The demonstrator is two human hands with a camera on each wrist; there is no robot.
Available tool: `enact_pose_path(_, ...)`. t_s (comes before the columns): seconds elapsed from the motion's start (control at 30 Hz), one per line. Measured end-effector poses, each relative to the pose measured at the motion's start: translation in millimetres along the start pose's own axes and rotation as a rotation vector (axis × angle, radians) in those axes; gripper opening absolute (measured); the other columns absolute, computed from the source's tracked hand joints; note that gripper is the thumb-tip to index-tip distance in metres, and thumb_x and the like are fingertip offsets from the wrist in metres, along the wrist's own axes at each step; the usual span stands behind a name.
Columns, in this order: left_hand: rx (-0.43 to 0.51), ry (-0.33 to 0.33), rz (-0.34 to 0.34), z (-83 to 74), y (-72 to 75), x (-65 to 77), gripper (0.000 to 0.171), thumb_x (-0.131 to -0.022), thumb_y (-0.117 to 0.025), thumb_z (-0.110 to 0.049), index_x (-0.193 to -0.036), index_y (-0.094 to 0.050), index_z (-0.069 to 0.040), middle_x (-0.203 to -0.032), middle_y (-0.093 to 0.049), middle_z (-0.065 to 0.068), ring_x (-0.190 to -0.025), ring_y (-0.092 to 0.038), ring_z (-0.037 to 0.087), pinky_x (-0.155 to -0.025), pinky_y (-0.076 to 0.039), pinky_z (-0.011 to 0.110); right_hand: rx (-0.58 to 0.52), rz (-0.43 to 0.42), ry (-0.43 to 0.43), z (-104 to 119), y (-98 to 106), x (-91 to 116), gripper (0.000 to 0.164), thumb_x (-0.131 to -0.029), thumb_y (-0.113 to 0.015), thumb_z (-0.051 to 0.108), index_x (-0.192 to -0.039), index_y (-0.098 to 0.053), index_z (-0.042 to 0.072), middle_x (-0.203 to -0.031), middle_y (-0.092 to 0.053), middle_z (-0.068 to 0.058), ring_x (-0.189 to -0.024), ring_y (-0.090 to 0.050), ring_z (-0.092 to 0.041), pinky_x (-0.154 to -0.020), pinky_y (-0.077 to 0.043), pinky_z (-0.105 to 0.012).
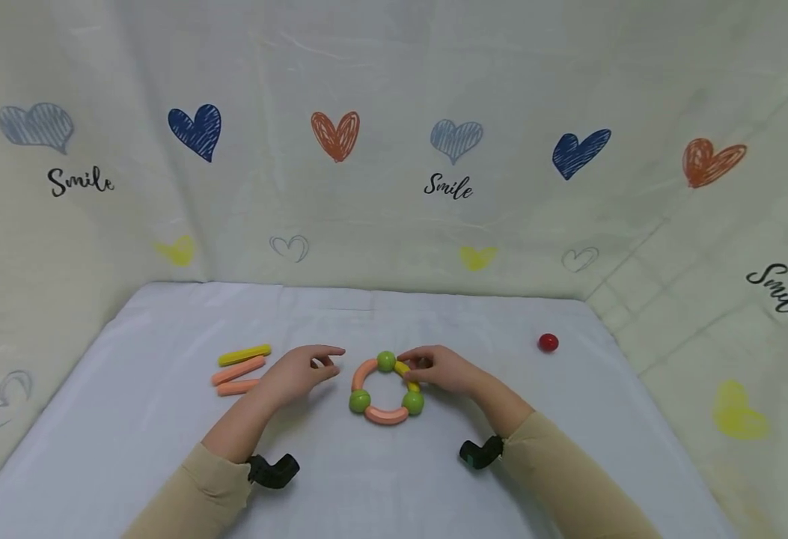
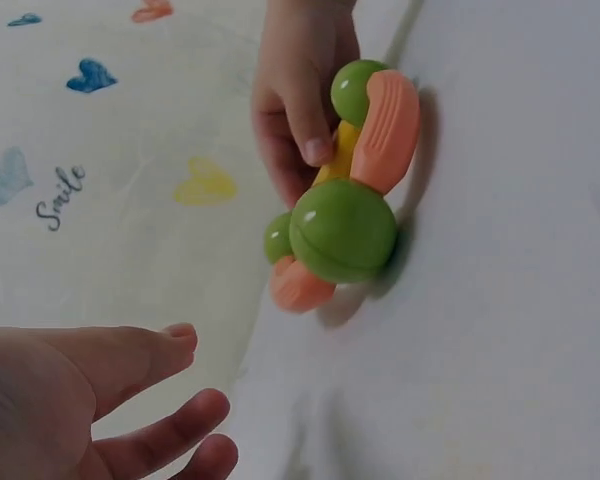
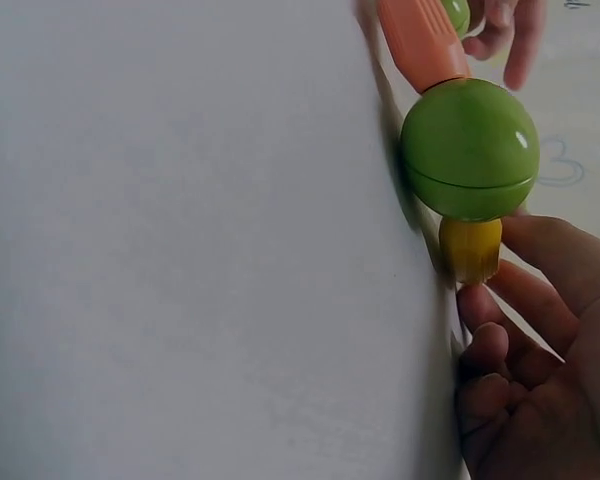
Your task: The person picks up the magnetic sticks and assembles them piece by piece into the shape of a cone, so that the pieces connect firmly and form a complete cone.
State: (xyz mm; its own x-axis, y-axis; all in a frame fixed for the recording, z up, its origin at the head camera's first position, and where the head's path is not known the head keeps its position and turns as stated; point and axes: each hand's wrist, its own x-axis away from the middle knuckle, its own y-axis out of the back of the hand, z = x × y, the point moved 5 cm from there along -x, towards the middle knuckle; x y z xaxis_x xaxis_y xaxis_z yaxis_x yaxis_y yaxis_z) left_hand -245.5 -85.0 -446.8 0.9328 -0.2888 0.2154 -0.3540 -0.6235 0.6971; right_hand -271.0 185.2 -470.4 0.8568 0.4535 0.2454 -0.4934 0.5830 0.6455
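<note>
A ring of curved rods (image 1: 386, 417) and green balls (image 1: 360, 401) lies on the white cloth in the middle of the table. Two of its rods are salmon-orange and one is yellow. My right hand (image 1: 449, 368) pinches the yellow rod (image 3: 470, 250) between thumb and fingers, at the ring's right side. To the left of the ring, my left hand (image 1: 306, 371) hovers with loosely spread fingers and holds nothing. In the left wrist view, its fingers (image 2: 185, 425) are apart from the nearest green ball (image 2: 343, 232).
Beyond my left forearm lie a yellow rod (image 1: 245, 355) and two orange rods (image 1: 239, 370), one partly hidden by the arm. A small red ball (image 1: 548, 343) sits at the far right. A cloth wall (image 1: 394, 232) printed with hearts rises behind the table.
</note>
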Motion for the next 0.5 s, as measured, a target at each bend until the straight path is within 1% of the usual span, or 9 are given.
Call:
enact_pose_path(0.13,-0.035,-0.006,-0.037,8.4,19.1,12.5,0.040,-0.096,-0.067,-0.027,-0.135,-0.063,-0.028,-0.108,-0.064,-0.006,-0.095,-0.055,0.018,-0.070,-0.046,0.033,-0.008,-0.002,0.006,-3,-2,-2,0.039,-0.091,-0.073,0.031,-0.127,-0.068,0.017,-0.098,-0.061,0.003,-0.084,-0.051,-0.016,-0.071,-0.043,-0.032)
enact_pose_path(0.27,-0.077,-0.025,-0.068,18.4,36.0,24.6,0.040,-0.096,-0.067,-0.026,-0.136,-0.063,-0.025,-0.109,-0.063,-0.004,-0.092,-0.055,0.017,-0.069,-0.046,0.032,-0.015,-0.006,-0.003,-3,-2,-1,0.039,-0.091,-0.073,0.030,-0.127,-0.068,0.017,-0.098,-0.061,0.003,-0.084,-0.052,-0.016,-0.071,-0.043,-0.032)
enact_pose_path(0.33,-0.080,-0.026,-0.081,25.4,42.9,30.3,0.040,-0.096,-0.067,-0.025,-0.136,-0.063,-0.024,-0.110,-0.063,-0.002,-0.087,-0.058,0.016,-0.069,-0.047,0.032,-0.022,-0.005,-0.008,-2,-1,1,0.038,-0.091,-0.073,0.030,-0.127,-0.068,0.018,-0.098,-0.061,0.002,-0.084,-0.052,-0.017,-0.072,-0.043,-0.032)
enact_pose_path(0.4,-0.079,-0.025,-0.091,32.7,49.5,36.4,0.040,-0.096,-0.067,-0.024,-0.136,-0.063,-0.023,-0.111,-0.062,0.000,-0.086,-0.060,0.015,-0.070,-0.048,0.032,-0.029,-0.001,-0.005,-1,-1,1,0.039,-0.091,-0.073,0.029,-0.127,-0.068,0.018,-0.098,-0.061,0.002,-0.084,-0.052,-0.017,-0.071,-0.043,-0.032)
enact_pose_path(0.5,-0.078,-0.007,-0.109,41.8,59.3,45.5,0.041,-0.095,-0.068,-0.026,-0.136,-0.063,-0.024,-0.113,-0.061,0.001,-0.091,-0.062,0.017,-0.077,-0.049,0.036,-0.034,0.004,0.005,-1,0,1,0.039,-0.091,-0.073,0.030,-0.128,-0.068,0.017,-0.098,-0.061,0.002,-0.084,-0.052,-0.016,-0.071,-0.043,-0.031)
